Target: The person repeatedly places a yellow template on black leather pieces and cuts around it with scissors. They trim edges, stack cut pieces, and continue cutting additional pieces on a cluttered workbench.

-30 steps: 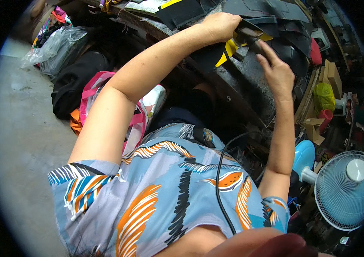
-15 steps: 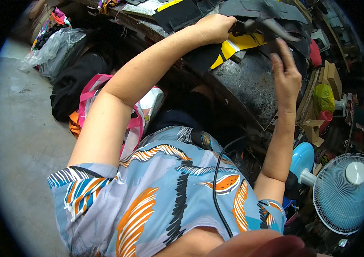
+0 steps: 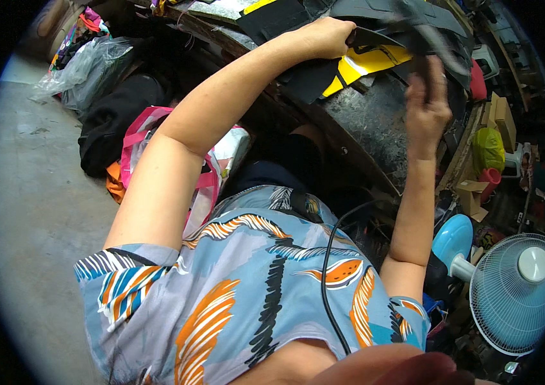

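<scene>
My left hand (image 3: 324, 37) is stretched to the far side of the dark metal worktable (image 3: 375, 122) and grips the edge of a black and yellow sheet piece (image 3: 365, 61). My right hand (image 3: 425, 102) is raised beside it, fingers closed on a dark grey flexible piece (image 3: 423, 32) that is blurred with motion. A stack of similar dark cut pieces (image 3: 285, 16) lies behind my hands.
A light blue standing fan (image 3: 516, 289) is at the lower right. A pink bag (image 3: 141, 138), a black bag (image 3: 109, 119) and clear plastic bags (image 3: 83, 67) sit on the grey floor to the left. Boxes and a green bag (image 3: 489, 149) crowd the right.
My right hand has risen from the yellow piece and lifted the dark grey piece up and to the right. My left hand has stayed on the black and yellow sheet.
</scene>
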The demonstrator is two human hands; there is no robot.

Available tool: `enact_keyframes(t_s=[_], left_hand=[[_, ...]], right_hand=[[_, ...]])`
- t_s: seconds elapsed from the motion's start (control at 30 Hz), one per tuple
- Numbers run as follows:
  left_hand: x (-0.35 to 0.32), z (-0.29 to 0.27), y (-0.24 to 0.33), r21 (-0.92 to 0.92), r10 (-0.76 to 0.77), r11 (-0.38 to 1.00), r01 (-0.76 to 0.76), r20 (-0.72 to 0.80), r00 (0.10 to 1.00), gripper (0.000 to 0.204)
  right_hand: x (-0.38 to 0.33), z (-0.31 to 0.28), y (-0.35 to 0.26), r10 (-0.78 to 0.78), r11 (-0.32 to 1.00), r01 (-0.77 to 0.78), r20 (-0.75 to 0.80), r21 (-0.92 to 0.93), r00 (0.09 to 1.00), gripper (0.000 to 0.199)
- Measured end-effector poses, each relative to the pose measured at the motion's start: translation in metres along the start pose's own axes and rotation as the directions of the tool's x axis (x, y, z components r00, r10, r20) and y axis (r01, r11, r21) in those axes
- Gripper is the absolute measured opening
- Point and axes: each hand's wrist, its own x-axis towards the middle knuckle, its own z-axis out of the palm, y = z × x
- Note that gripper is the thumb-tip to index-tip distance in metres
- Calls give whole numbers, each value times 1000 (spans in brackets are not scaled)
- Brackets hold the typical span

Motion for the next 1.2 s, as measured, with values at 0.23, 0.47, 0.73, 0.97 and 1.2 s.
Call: enact_keyframes(t_s=[0.23, 0.47, 0.73, 0.97, 1.2], left_hand=[[1, 2, -1, -41, 37, 998, -36, 17, 999, 37], [1, 4, 1, -56, 4, 998, -5, -22, 1000, 32], [3, 15, -1, -57, 7, 998, -11, -70, 998, 28], [-9, 6, 20, 43, 39, 998, -37, -51, 998, 31], [-13, -3, 32, 139, -15, 990, 16, -4, 1000, 31]], right_hand=[[4, -10, 1, -3, 917, 100, 245, -385, 970, 42], [-1, -3, -7, 350, 831, -103, 369, -547, 861, 46], [4, -14, -1, 64, 977, -65, 13, 203, 998, 43], [2, -3, -2, 120, 926, -7, 278, -377, 953, 42], [-9, -29, 9, 122, 982, -131, 68, 138, 990, 42]])
